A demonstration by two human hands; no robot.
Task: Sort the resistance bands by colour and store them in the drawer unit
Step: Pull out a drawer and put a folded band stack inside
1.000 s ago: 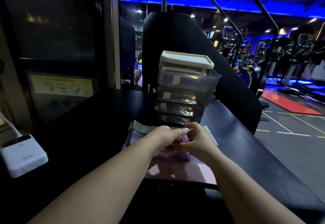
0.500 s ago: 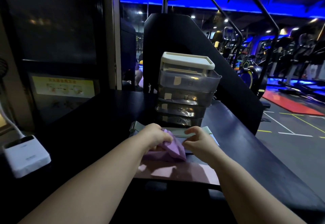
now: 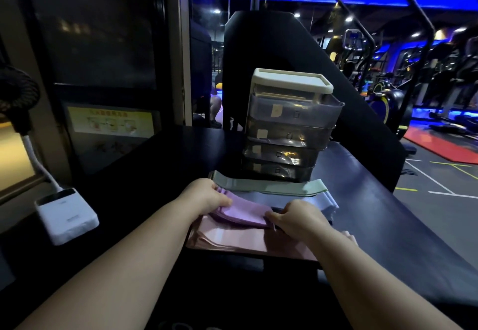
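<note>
Both forearms reach forward over the dark table (image 3: pixel 375 226), bare and roughly parallel, converging on the bands in front of the drawer unit (image 3: pixel 289 127); left hand (image 3: pixel 207 195) lies knuckles up at the left end of the purple band (image 3: pixel 243 213), fingers curled together over that end and gripping it; right hand (image 3: pixel 297 217) lies knuckles up at the right end, fingers bent and close together, fingertips pinching the band's edge against the thumb; the purple band is stretched flat between the two hands, folded or doubled, resting on top of the pink bands (image 3: pixel 232 239); the pink bands lie in a flat stack at the near edge of the table; a green band (image 3: pixel 269 188) lies crosswise just in front of the drawer unit's base; pale bands (image 3: pixel 323 200) lie between the green band and the right hand

Limits of view: both thumbs are largely hidden beneath the hands; the right hand and wrist cover part of the pale and pink bands; the count in each stack cannot be told; the four smoky drawers show labels, unreadable, and their contents cannot be made out; a white device (image 3: pixel 66 213) with a cord sits at the left, its purpose not evident; lighting is dim, the band colours approximate
</note>
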